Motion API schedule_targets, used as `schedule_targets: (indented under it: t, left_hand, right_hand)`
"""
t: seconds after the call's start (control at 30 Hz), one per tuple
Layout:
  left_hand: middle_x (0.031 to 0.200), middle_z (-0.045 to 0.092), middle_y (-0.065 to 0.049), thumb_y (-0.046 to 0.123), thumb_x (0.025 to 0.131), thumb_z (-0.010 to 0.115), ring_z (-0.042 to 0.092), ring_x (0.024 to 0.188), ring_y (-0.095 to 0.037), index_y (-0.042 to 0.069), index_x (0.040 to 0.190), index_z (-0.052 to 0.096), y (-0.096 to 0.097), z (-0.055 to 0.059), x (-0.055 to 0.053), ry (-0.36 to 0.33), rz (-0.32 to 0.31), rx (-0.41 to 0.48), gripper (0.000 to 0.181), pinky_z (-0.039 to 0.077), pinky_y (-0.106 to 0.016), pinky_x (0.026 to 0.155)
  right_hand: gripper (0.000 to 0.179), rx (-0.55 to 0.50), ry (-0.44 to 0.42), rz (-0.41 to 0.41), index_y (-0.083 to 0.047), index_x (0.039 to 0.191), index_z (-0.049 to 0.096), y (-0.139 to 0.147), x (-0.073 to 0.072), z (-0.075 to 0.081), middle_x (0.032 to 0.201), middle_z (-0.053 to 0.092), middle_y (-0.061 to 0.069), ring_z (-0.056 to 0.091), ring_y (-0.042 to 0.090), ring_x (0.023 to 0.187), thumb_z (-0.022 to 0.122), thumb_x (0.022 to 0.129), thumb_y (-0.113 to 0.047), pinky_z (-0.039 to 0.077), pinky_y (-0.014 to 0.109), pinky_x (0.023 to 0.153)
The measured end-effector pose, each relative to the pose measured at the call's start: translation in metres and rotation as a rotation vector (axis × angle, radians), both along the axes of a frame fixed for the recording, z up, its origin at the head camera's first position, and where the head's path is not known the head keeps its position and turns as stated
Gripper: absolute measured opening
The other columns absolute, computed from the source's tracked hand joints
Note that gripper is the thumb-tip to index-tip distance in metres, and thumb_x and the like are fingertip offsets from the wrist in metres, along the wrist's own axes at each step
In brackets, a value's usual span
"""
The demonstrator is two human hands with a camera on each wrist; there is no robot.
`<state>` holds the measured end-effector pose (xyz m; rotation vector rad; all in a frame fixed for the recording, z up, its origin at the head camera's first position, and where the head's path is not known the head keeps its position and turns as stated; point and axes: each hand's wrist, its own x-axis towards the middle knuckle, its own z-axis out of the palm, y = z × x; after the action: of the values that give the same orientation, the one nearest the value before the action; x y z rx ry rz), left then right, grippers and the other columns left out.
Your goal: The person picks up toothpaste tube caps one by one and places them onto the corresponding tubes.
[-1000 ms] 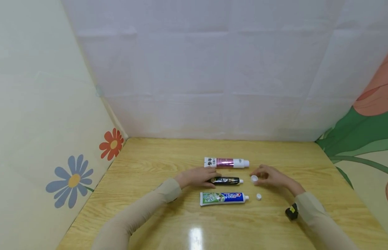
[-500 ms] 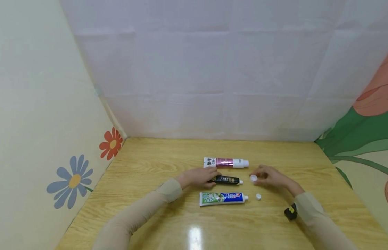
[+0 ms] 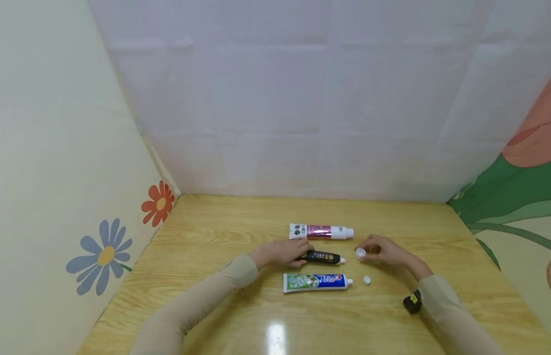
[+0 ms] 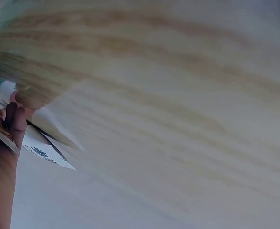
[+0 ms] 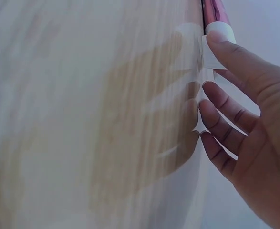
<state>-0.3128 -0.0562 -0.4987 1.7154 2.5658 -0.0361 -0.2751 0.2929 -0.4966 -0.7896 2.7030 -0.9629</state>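
Note:
A black toothpaste tube (image 3: 321, 257) lies on the table, its bare white nozzle pointing right. My left hand (image 3: 281, 252) grips its tail end, which the fingers cover; in the left wrist view only part of the hand (image 4: 13, 131) shows at the edge. My right hand (image 3: 384, 251) pinches a white cap (image 3: 360, 254) between thumb and fingers, a short gap to the right of that nozzle. The right wrist view shows the other fingers (image 5: 221, 102) of this hand loosely bent, at the tabletop.
Behind the black tube lies a pink and white tube (image 3: 320, 231) with a white cap end. In front is a green and blue toothpaste tube (image 3: 316, 282), uncapped, with a small white cap (image 3: 367, 280) to its right. A black object with a yellow mark (image 3: 413, 301) sits by the right sleeve.
The black tube has rolled in my left hand, bringing gold lettering into view, and its nozzle end has swung slightly toward the near side. My right hand and its cap have hardly moved.

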Motion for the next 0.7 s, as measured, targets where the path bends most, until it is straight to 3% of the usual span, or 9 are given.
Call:
schedule_targets:
  t: [0.2, 0.33, 0.7]
  left_hand:
    - [0.124, 0.048, -0.003, 0.039, 0.097, 0.039, 0.051, 0.105, -0.010, 0.012, 0.139, 0.035, -0.004, 0.002, 0.000, -0.041, 0.029, 0.021, 0.051, 0.044, -0.023, 0.094]
    - [0.122, 0.048, -0.004, 0.035, 0.097, 0.043, 0.051, 0.099, -0.011, 0.009, 0.140, 0.034, -0.006, 0.006, -0.001, -0.055, 0.034, 0.064, 0.051, 0.045, -0.022, 0.090]
    - [0.126, 0.046, -0.007, 0.035, 0.097, 0.043, 0.052, 0.108, -0.016, 0.009, 0.141, 0.032, -0.011, 0.009, -0.004, 0.009, 0.041, 0.094, 0.052, 0.044, -0.028, 0.097]
  right_hand:
    - [0.032, -0.036, 0.002, -0.011, -0.016, 0.109, 0.067, -0.001, -0.001, -0.002, 0.090, 0.056, -0.003, 0.051, 0.010, 0.081, 0.069, 0.082, -0.033, 0.045, 0.024, 0.071]
    - [0.034, -0.037, -0.003, -0.033, -0.015, 0.110, 0.066, -0.003, -0.001, 0.001, 0.090, 0.056, -0.003, 0.051, 0.011, 0.080, 0.068, 0.083, -0.034, 0.045, 0.024, 0.070]
    - [0.036, -0.058, 0.083, -0.012, -0.007, 0.114, 0.063, -0.008, -0.003, 0.013, 0.092, 0.060, -0.002, 0.055, 0.009, 0.082, 0.068, 0.084, -0.028, 0.048, 0.025, 0.072]
